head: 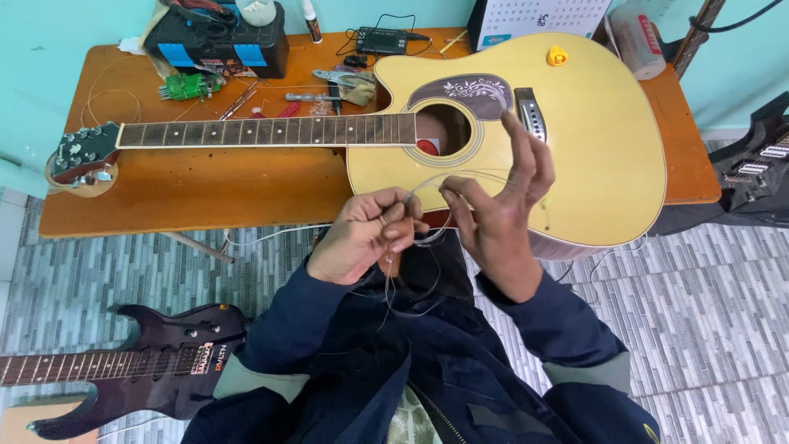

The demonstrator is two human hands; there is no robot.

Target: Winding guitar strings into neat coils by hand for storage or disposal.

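Left hand point(362, 234) pinched a coiled string point(427, 238); right hand point(501, 210) gripped its other end, fingers splayed, both near the guitar point(575, 156) body. Risk: the springy coil could kink or whip free if either pinch slackened. Guitar lay on a cluttered wooden table point(205, 193); grey tiled floor point(699, 312), teal wall.

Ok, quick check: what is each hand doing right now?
Left hand: closed, pinching the coiled guitar string.
Right hand: fingers spread, thumb and forefinger on the same string loop.
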